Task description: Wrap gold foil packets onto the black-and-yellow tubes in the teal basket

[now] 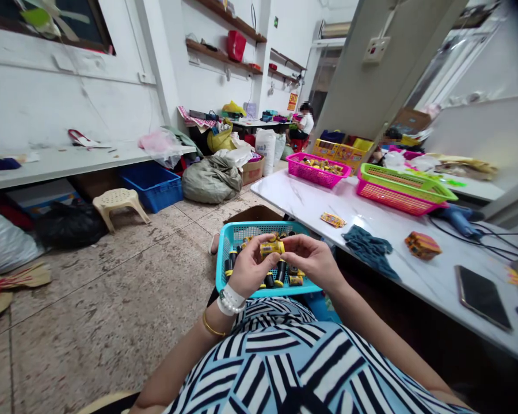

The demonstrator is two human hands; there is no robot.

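Between my two hands, above a turquoise basket point(223, 253), is a small yellow cylinder point(271, 249) with printed sides. My left hand point(251, 265) has its fingers and thumb closed around the cylinder's left part. At its right end, the fingertips and thumb of my right hand point(313, 260) pinch it. Several black cylinders with yellow ends point(280, 272) lie in the basket below, among others in yellow printed wrap point(296, 280). My hands hide part of the basket's contents.
On the white table point(293, 198) to the right are a pink basket point(317, 172) of small yellow pieces, stacked green and pink baskets point(406, 192), a dark cloth point(369, 248), a wrapped bundle point(422, 245) and a phone point(483, 296). A person point(303, 123) sits far back.
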